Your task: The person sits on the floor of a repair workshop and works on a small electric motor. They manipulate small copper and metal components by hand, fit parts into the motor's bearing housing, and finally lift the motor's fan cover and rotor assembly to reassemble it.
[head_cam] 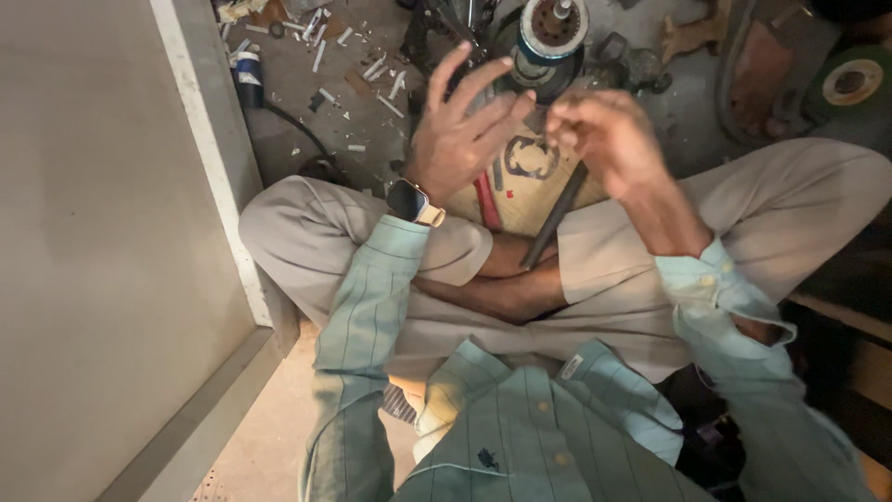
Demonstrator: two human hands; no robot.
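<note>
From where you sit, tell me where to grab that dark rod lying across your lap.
Grip the dark rod at its bare middle, coming from above with the right hand, which hovers nearest. It lies slanted, its lower end by the crossed legs, leaving the shaft exposed.

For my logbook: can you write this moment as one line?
left hand: open, on round motor part | right hand: fingers curled, blurred | dark rod: on lap

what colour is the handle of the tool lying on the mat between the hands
Red: the tool handle lies on the tan mat just below the left hand, seen in the head view.
</note>
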